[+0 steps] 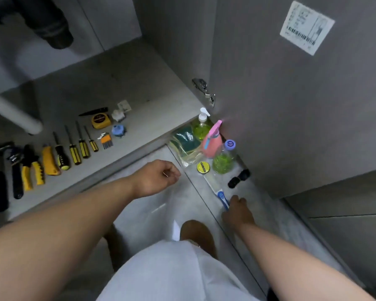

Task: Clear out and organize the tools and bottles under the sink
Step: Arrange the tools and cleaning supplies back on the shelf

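Tools point(49, 161) lie in a neat row on the cabinet floor point(139, 88) under the sink, at my left: a hammer point(0, 177), a wrench point(15, 170), yellow-handled pliers point(30, 170), then four screwdrivers point(83, 142) side by side. Behind the row are a set of hex keys point(105, 140), a yellow tape measure point(100, 121) and a small blue round piece point(118, 130).

Bottles stand together on the tiled floor point(152, 205) just outside the cabinet, against the open cabinet door point(291, 105): a green pump bottle point(201, 127), a pink spray bottle point(212, 144) and a clear bottle with a purple cap point(224, 159). A packet of sponges point(186, 141) lies beside them, a round yellow tin point(204, 167) in front.

A toothbrush point(218, 192) lies on the floor near the tin. My right hand point(237, 211) reaches down to it, its fingers curled around the blue handle end. My left hand point(156, 177) hangs above the floor by the cabinet's front edge, its fingers curled inward; I cannot tell whether it holds anything.

A white label point(306, 27) is stuck high on the door. A black drain pipe point(48, 22) hangs at the back of the cabinet.
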`<state>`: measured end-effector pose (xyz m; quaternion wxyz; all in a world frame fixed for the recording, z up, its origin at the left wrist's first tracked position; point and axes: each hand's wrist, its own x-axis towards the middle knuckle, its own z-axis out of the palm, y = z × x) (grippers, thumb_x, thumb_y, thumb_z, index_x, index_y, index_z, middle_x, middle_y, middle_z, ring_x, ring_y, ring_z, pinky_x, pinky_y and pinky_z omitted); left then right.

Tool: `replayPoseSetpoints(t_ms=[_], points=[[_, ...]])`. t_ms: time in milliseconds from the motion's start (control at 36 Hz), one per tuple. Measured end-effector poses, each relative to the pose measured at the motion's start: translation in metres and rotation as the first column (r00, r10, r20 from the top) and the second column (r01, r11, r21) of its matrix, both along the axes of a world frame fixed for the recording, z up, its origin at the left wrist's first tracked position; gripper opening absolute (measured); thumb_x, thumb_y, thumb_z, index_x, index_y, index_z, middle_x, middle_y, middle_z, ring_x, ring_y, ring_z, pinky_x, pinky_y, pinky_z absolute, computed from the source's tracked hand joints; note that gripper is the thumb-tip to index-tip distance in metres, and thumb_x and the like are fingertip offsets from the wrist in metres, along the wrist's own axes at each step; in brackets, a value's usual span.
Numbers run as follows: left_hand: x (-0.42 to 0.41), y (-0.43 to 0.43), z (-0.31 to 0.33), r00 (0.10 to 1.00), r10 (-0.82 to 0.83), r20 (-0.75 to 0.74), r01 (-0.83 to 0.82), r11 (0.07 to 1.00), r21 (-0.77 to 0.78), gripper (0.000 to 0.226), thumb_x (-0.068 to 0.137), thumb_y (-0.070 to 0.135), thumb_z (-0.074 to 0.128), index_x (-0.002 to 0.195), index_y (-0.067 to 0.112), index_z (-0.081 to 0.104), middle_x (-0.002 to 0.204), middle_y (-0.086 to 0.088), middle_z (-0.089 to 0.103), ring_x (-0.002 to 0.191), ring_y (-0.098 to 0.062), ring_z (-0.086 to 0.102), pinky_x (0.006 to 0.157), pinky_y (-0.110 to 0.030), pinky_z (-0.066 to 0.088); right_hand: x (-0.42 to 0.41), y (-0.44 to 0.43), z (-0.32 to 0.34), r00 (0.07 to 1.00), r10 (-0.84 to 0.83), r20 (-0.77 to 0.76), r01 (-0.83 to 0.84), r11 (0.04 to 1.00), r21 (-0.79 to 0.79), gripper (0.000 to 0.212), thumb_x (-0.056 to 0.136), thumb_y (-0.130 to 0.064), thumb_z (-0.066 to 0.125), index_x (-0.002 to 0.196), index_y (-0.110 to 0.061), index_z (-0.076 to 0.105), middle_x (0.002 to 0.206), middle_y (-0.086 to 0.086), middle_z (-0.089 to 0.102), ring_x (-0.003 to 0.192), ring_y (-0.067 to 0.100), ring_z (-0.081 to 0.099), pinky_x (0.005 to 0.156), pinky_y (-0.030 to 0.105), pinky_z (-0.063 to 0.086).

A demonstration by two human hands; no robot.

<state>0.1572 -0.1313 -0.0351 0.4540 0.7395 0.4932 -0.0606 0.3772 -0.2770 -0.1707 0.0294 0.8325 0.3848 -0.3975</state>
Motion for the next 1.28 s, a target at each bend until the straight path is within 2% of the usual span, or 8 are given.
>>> replayPoseSetpoints(t_ms=[333, 472, 528, 639, 861, 1028, 1111, 1278], points=[[-0.008, 0.012, -0.022, 0.991, -0.015, -0.134, -0.018, 0.970, -0.243, 0.031, 0.097, 0.027, 0.065, 0.126, 0.015, 0.065, 0.124, -0.004, 0.067, 0.109, -0.017, 0.063, 0.093, -0.027, 0.051, -0.022, 0.013, -0.007, 0.987, 0.159, -0.011, -0.159, 0.987, -0.029, 0.033, 0.082, -0.037, 0.069, 0.100, -0.014, 0.054, 0.109, 0.009, 0.066, 0.102, 0.027, 0.064, 0.078, 0.030, 0.048], [-0.005, 0.025, 0.011, 0.988, 0.069, -0.139, -0.120, 0.906, -0.407, 0.057, 0.092, 0.035, 0.072, 0.140, 0.018, 0.046, 0.125, -0.011, 0.064, 0.106, -0.021, 0.068, 0.096, -0.040, 0.057, -0.025, 0.034, 0.057, 0.959, 0.264, -0.104, -0.246, 0.957, 0.155, 0.028, 0.076, -0.035, 0.073, 0.084, -0.018, 0.052, 0.080, 0.000, 0.065, 0.080, 0.023, 0.067, 0.065, 0.030, 0.047], [-0.005, 0.034, 0.031, 0.989, 0.112, -0.092, -0.140, 0.901, -0.410, 0.046, 0.090, 0.038, 0.074, 0.125, 0.021, 0.050, 0.124, -0.014, 0.065, 0.102, -0.022, 0.069, 0.096, -0.043, 0.058, -0.026, 0.052, 0.095, 0.938, 0.315, -0.147, -0.272, 0.928, 0.253, 0.027, 0.075, -0.030, 0.074, 0.081, -0.015, 0.052, 0.074, 0.004, 0.065, 0.069, 0.025, 0.069, 0.060, 0.033, 0.051], [-0.013, 0.062, 0.076, 0.997, 0.048, -0.058, -0.063, 0.955, -0.289, 0.035, 0.091, 0.045, 0.071, 0.116, 0.024, 0.057, 0.120, -0.008, 0.066, 0.105, -0.022, 0.070, 0.087, -0.040, 0.060, -0.033, 0.097, 0.166, 0.906, 0.397, -0.147, -0.310, 0.859, 0.407, 0.026, 0.077, -0.020, 0.073, 0.076, -0.018, 0.047, 0.058, 0.000, 0.061, 0.046, 0.017, 0.064, 0.040, 0.024, 0.044], [-0.094, 0.108, 0.086, 0.968, 0.106, -0.228, -0.031, 0.950, 0.311, 0.028, 0.096, 0.030, 0.058, 0.121, 0.018, 0.068, 0.127, -0.006, 0.065, 0.117, -0.024, 0.060, 0.093, -0.023, 0.046, -0.080, 0.202, 0.195, 0.897, 0.442, 0.019, -0.420, 0.837, 0.352, 0.018, 0.076, -0.023, 0.068, 0.078, -0.018, 0.050, 0.066, 0.004, 0.069, 0.056, 0.023, 0.069, 0.057, 0.033, 0.059], [-0.144, 0.121, 0.035, 0.960, 0.089, -0.264, 0.002, 0.945, 0.328, 0.016, 0.096, 0.025, 0.051, 0.095, 0.018, 0.065, 0.103, -0.004, 0.065, 0.096, -0.026, 0.062, 0.075, -0.028, 0.045, -0.131, 0.264, 0.148, 0.864, 0.490, 0.117, -0.502, 0.822, 0.267, 0.026, 0.082, -0.036, 0.068, 0.092, -0.018, 0.052, 0.097, 0.009, 0.069, 0.089, 0.029, 0.068, 0.074, 0.032, 0.054], [-0.159, 0.123, 0.020, 0.945, 0.077, -0.318, 0.024, 0.953, 0.302, 0.018, 0.094, 0.030, 0.051, 0.107, 0.027, 0.063, 0.118, -0.002, 0.056, 0.104, -0.027, 0.060, 0.090, -0.039, 0.052, -0.146, 0.283, 0.124, 0.880, 0.452, 0.142, -0.474, 0.845, 0.246, 0.030, 0.083, -0.037, 0.069, 0.100, -0.017, 0.054, 0.098, 0.005, 0.060, 0.086, 0.023, 0.059, 0.069, 0.028, 0.043], [-0.164, 0.126, -0.012, 0.947, 0.034, -0.320, 0.044, 0.971, 0.235, 0.051, 0.093, 0.026, 0.058, 0.143, 0.028, 0.048, 0.144, -0.004, 0.040, 0.128, -0.027, 0.051, 0.103, -0.036, 0.046, -0.161, 0.314, 0.082, 0.915, 0.363, 0.177, -0.400, 0.877, 0.266, 0.030, 0.082, -0.031, 0.067, 0.103, -0.012, 0.058, 0.102, 0.009, 0.063, 0.085, 0.025, 0.060, 0.071, 0.029, 0.047]])
